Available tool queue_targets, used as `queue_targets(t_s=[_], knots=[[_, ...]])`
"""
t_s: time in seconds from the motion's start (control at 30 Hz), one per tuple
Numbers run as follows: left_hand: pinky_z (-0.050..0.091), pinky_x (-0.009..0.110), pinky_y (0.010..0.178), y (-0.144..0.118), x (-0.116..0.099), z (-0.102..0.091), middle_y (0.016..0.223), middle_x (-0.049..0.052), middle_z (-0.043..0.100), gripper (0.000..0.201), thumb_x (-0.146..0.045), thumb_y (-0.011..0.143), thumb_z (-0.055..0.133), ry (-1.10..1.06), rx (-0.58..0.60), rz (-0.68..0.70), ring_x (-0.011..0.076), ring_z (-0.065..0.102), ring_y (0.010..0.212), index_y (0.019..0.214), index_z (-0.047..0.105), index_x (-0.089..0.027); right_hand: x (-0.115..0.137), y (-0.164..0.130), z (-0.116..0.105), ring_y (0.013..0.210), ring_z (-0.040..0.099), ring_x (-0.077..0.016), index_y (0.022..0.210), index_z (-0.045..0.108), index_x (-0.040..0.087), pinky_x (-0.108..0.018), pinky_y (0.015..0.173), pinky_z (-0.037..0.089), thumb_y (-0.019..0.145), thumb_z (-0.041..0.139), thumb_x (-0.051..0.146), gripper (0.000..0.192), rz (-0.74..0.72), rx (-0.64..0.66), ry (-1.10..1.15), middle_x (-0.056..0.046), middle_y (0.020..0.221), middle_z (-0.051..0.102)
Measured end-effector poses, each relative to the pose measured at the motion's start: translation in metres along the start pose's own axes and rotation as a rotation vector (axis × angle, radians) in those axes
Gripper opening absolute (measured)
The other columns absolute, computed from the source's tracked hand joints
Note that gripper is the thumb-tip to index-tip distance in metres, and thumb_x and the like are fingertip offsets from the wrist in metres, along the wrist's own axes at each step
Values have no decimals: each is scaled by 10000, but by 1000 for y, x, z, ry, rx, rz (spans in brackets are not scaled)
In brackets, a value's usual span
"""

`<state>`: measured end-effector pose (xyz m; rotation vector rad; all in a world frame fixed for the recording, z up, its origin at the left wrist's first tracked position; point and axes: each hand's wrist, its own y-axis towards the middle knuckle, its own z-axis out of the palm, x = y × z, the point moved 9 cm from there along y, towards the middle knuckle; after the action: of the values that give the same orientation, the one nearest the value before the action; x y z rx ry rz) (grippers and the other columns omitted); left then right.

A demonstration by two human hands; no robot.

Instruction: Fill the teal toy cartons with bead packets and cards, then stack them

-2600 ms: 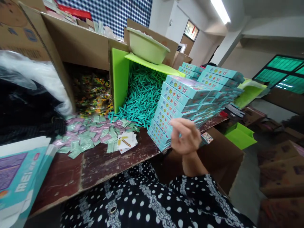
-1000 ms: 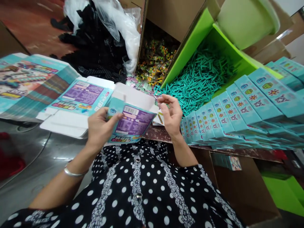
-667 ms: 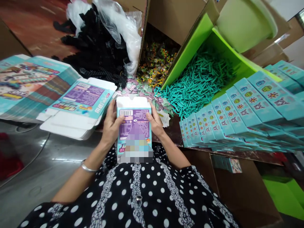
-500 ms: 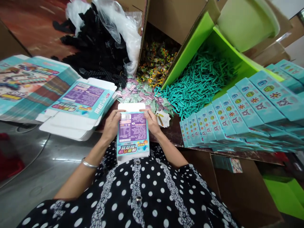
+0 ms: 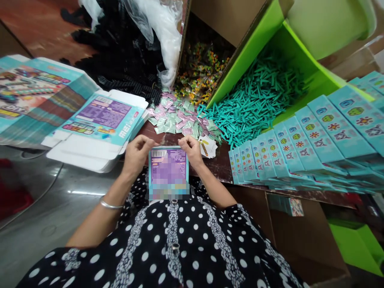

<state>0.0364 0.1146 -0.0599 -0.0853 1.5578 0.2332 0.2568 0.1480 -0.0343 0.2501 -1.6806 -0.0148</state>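
From the head view, the left hand (image 5: 136,152) and right hand (image 5: 191,151) both grip the far corners of a small teal box (image 5: 168,173), held upright between them against the person's chest. Just beyond the fingers, pastel packets (image 5: 177,119) litter the surface (image 5: 168,139); flat cartons (image 5: 99,124) lie beside the left hand.

- A black top (image 5: 180,248) with white polka dots and patterned white stripes down the front.
- Small round buttons (image 5: 175,246).
- A thin silver bangle (image 5: 110,205) on the left wrist.
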Motion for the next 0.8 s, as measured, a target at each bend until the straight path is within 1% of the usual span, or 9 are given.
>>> queue_targets(t_s=[0.1, 0.17, 0.27, 0.37, 0.47, 0.53, 0.63, 0.7, 0.8], knots=[[463, 247, 519, 0, -14, 6, 765, 26, 684, 423, -569, 771, 897, 33, 201, -126, 184, 612, 662, 817, 670, -215, 16, 3, 4, 788, 577, -156, 776, 617, 235, -305, 812, 513, 807, 897, 654, 505, 21, 213, -38, 28, 811, 626], [474, 247, 497, -3, -20, 11, 802, 36, 729, 435, -560, 716, 926, 60, 306, -204, 191, 634, 663, 891, 736, -211, 26, 1, 11, 958, 693, -191, 976, 782, 229, -336, 936, 550, 825, 902, 576, 397, 30, 393, -77, -18, 1026, 778], [521, 266, 557, -3, -33, 11, 856, 54, 785, 397, -533, 715, 915, 111, 281, -149, 199, 670, 711, 909, 808, -203, 31, -3, 17, 1196, 739, -245, 1229, 855, 265, -392, 1066, 558, 928, 799, 579, 438, 41, 585, -141, -55, 1305, 825], [554, 288, 678, -2, -43, 9, 905, 63, 823, 312, -510, 772, 873, 117, 166, -41, 211, 713, 809, 854, 849, -210, 32, 2, 16, 1207, 751, -251, 1246, 879, 276, -388, 1060, 570, 984, 723, 640, 475, 44, 594, -156, -53, 1286, 844], [558, 312, 682, -2, -41, 8, 909, 63, 836, 318, -525, 796, 865, 103, 98, -42, 224, 726, 806, 884, 880, -220, 31, 9, 14, 1165, 759, -239, 1232, 890, 262, -357, 1025, 578, 997, 699, 695, 529, 50, 571, -168, -53, 1234, 854], [598, 341, 736, -4, -39, 9, 959, 73, 851, 327, -544, 850, 833, 90, 131, -31, 248, 757, 860, 914, 893, -229, 29, 8, 15, 1161, 757, -231, 1238, 887, 256, -348, 1022, 579, 1014, 667, 722, 562, 49, 592, -185, -55, 1229, 853], [631, 424, 1013, -12, -38, 13, 1175, 93, 864, 334, -555, 935, 785, 54, 280, 43, 299, 789, 1113, 1006, 906, -252, 29, -3, 18, 1211, 745, -229, 1303, 860, 272, -378, 1082, 568, 1080, 563, 715, 578, 0, 648, -198, -57, 1254, 841], [582, 474, 1166, -20, -34, 11, 1332, 93, 834, 337, -546, 905, 848, 33, 354, 88, 321, 758, 1263, 1100, 902, -276, 31, -13, 18, 1254, 728, -231, 1363, 829, 293, -415, 1142, 546, 1117, 533, 654, 527, -74, 637, -234, -58, 1321, 820], [542, 515, 1236, -29, -23, 5, 1418, 87, 801, 367, -526, 867, 919, 22, 373, 127, 329, 727, 1345, 1158, 891, -303, 35, -26, 17, 1247, 713, -237, 1432, 784, 312, -447, 1154, 544, 1129, 565, 556, 447, -195, 572, -360, -72, 1392, 779]])
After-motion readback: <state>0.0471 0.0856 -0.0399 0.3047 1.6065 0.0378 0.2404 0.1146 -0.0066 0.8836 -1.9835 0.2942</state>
